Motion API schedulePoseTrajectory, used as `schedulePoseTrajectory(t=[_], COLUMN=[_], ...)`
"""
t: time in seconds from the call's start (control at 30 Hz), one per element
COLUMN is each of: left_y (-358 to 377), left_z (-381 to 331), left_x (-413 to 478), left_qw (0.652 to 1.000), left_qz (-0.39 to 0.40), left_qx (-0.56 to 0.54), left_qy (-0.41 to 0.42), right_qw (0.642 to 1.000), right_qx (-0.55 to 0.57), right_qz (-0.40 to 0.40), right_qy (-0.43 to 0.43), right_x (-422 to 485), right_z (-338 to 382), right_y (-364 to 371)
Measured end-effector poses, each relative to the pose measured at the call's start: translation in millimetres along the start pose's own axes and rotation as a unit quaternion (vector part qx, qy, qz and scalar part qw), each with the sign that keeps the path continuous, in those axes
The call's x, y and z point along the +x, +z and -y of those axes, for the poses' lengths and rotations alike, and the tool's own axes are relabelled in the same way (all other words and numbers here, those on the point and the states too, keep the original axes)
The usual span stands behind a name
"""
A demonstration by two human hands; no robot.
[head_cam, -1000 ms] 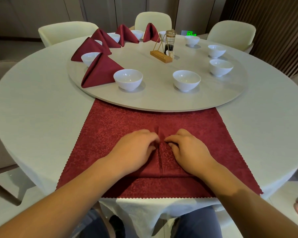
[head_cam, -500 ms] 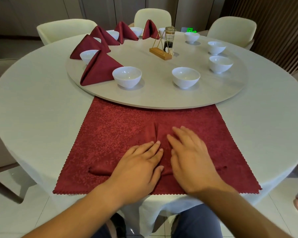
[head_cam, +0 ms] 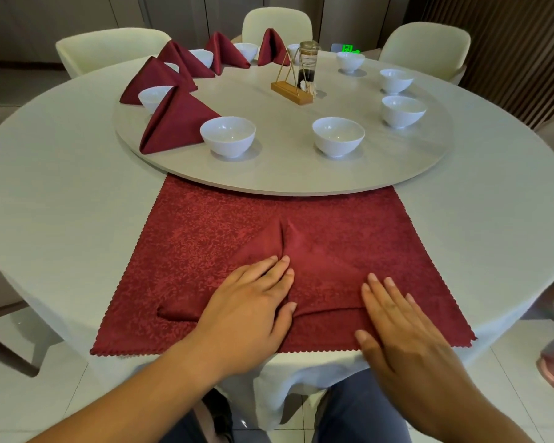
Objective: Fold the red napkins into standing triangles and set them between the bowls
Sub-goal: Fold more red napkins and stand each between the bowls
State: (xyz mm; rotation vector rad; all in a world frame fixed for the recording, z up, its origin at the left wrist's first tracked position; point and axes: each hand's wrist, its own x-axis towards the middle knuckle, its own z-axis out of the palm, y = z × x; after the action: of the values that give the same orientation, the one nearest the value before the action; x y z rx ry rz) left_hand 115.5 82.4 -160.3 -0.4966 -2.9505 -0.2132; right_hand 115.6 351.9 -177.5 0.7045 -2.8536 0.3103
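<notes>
A damask red napkin (head_cam: 317, 270), folded to a flat triangle, lies under the left grip (head_cam: 247, 314) and right grip (head_cam: 406, 340), both released, on a zigzag-edged red cloth (head_cam: 189, 244) over the white-draped round tabletop (head_cam: 61, 203)

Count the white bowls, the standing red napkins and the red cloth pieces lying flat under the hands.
White bowls: 10, two partly hidden
Standing red napkins: 5
Half-folded red napkin: 1
Flat red cloth beneath it: 1
Total: 17
</notes>
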Motion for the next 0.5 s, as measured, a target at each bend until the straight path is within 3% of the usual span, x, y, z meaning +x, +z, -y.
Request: schedulePoseTrajectory(t=[0.23, 0.37, 0.5], left_y=[2.1, 0.8, -3.0], left_z=[1.6, 2.6, -0.8], left_x=[-0.4, -0.6, -3.7], left_qw=[1.000, 0.998, 0.992], left_qz=[-0.005, -0.015, -0.066], left_qx=[-0.021, -0.055, -0.102], left_qy=[0.001, 0.007, -0.041], right_qw=[0.994, 0.998, 0.989], right_qx=[-0.015, 0.039, 0.108], right_qz=[0.030, -0.040, -0.005], right_qy=[0.102, -0.017, -0.102], right_x=[16.6, 32.7, 52.9], right_z=[10.1, 33.1, 48.0], right_y=[-14.6, -16.7, -10.9])
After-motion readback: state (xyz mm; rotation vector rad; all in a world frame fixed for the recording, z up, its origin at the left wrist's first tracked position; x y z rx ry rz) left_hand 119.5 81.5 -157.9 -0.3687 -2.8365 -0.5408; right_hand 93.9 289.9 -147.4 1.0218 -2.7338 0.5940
